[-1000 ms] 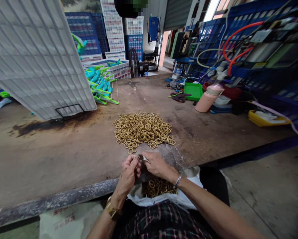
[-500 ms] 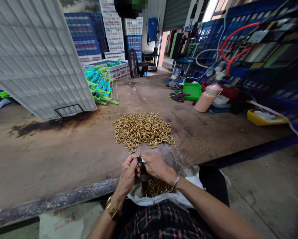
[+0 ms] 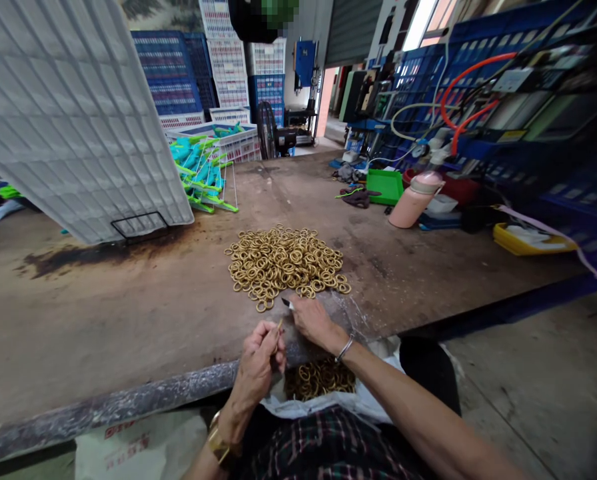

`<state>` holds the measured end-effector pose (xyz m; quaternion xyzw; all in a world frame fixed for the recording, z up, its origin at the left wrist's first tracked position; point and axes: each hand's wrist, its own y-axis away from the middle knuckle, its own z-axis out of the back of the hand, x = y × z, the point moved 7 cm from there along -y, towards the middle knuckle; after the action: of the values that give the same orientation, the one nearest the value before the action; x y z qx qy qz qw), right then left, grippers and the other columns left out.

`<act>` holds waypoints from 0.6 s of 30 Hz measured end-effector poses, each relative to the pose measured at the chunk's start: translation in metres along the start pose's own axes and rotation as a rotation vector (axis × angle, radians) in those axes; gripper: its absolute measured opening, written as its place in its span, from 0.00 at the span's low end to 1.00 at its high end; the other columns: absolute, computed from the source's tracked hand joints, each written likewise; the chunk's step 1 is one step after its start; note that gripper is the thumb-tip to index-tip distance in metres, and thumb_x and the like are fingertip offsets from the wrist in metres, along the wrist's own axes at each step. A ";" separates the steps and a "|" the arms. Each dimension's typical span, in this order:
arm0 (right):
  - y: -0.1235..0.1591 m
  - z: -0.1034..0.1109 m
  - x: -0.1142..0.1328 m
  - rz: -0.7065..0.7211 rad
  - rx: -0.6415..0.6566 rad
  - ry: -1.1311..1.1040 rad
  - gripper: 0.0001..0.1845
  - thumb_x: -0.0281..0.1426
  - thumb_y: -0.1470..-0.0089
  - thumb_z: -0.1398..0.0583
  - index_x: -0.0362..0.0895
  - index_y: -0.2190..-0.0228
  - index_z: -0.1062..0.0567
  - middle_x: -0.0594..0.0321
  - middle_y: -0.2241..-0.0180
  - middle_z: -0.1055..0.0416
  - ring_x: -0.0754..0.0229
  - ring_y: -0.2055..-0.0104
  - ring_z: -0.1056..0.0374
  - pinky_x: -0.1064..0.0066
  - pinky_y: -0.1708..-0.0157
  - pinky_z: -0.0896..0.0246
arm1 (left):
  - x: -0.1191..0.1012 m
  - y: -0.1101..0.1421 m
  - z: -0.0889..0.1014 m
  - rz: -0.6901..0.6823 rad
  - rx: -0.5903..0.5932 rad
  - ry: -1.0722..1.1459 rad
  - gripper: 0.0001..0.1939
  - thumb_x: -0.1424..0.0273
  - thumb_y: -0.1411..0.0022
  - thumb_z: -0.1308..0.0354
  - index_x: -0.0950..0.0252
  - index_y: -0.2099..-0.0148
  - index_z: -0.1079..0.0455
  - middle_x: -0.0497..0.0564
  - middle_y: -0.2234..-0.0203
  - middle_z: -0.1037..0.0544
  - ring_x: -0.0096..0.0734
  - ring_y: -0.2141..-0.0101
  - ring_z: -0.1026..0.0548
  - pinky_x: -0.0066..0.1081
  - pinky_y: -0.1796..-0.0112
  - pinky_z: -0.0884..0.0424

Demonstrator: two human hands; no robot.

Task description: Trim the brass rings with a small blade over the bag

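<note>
A gold-coloured ring (image 3: 280,325) is pinched between the thumb and fingers of my left hand (image 3: 259,353), near the table's front edge. My right hand (image 3: 314,323) is closed round a small blade (image 3: 286,303) with a dark tip and a whitish part by the fingers; most of its handle is hidden. The blade's tip points left, apart from the held ring. Just beyond both hands lies a heap of gold-coloured rings (image 3: 286,260) on the brown table (image 3: 178,320). More rings (image 3: 321,379) sit in a white bag (image 3: 373,390) at my lap.
A tall white ribbed panel (image 3: 88,120) stands on the left, with turquoise and green plastic pieces (image 3: 203,173) behind it. To the right are a pink bottle (image 3: 413,200), a green tray (image 3: 386,186), a yellow tray (image 3: 528,240) and machinery with orange hoses. Stacked crates (image 3: 166,73) stand at the back.
My right hand has moved the blade away from my left hand, forward toward the heap. My left hand stays in nearly the same place, and the ring in it now shows.
</note>
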<state>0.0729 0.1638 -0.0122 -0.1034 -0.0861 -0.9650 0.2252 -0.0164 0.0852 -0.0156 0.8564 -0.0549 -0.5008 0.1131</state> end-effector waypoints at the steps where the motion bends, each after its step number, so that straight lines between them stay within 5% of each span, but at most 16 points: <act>1: -0.004 0.000 -0.002 -0.002 -0.016 -0.001 0.12 0.23 0.47 0.53 0.39 0.64 0.32 0.53 0.71 0.27 0.59 0.71 0.32 0.72 0.74 0.52 | -0.001 0.002 -0.002 0.011 0.015 0.048 0.13 0.61 0.47 0.42 0.65 0.69 0.38 0.41 0.83 0.36 0.17 0.86 0.41 0.20 0.86 0.42; 11: -0.029 0.001 0.026 0.094 -0.157 -0.083 0.11 0.29 0.46 0.50 0.44 0.60 0.36 0.59 0.65 0.28 0.61 0.67 0.33 0.73 0.71 0.51 | 0.012 -0.004 0.026 0.143 -0.138 0.306 0.13 0.64 0.52 0.38 0.67 0.71 0.37 0.49 0.77 0.27 0.23 0.79 0.31 0.21 0.83 0.39; 18: -0.032 0.005 0.020 0.110 -0.196 -0.175 0.09 0.24 0.49 0.49 0.44 0.65 0.33 0.61 0.67 0.31 0.63 0.67 0.36 0.74 0.69 0.50 | 0.011 -0.008 0.030 0.226 -0.111 0.463 0.09 0.71 0.54 0.37 0.68 0.70 0.33 0.48 0.78 0.28 0.22 0.79 0.31 0.20 0.82 0.37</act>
<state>0.0417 0.1848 -0.0069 -0.2131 -0.0047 -0.9422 0.2584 -0.0369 0.0870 -0.0409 0.9290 -0.0955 -0.2780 0.2248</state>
